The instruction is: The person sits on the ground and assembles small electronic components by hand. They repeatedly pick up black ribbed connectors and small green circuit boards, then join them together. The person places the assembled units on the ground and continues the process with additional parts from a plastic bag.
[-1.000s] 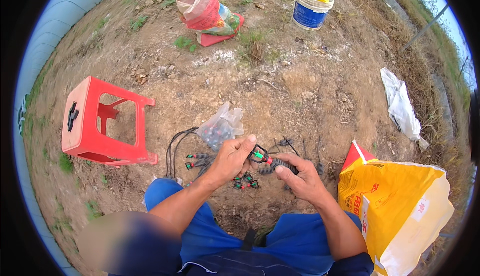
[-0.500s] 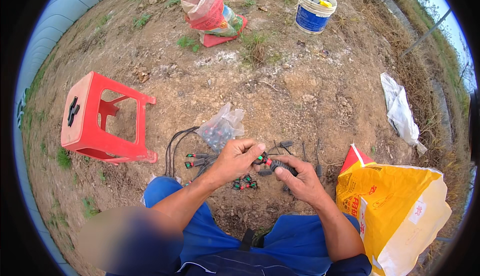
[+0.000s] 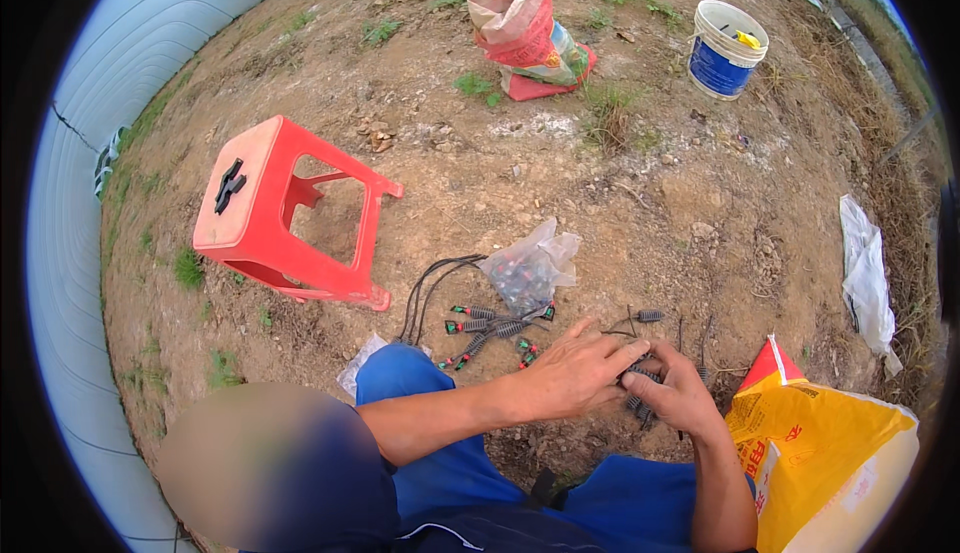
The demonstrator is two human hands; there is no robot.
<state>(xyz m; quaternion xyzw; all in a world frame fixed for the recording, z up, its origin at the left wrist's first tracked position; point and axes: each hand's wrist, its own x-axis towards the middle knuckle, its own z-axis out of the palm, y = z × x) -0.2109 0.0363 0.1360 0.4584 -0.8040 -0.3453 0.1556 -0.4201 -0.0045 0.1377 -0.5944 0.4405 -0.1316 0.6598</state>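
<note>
The right grip (image 3: 682, 389), low and right of center in the frame, pinches a dark ribbed piece (image 3: 645, 365) between thumb and forefinger as the left grip (image 3: 574, 373) reaches across from the left. A sideways knock from the left fingers could work the piece loose, and a drop would likely leave it gritty on the soil (image 3: 450, 183), where similar parts (image 3: 482, 326) lie at lower center beside a clear bag (image 3: 530, 268). The right grip is open only about as wide as the piece; the left one's fingers overlap it, slightly bent, but whether they hold anything cannot be told.
</note>
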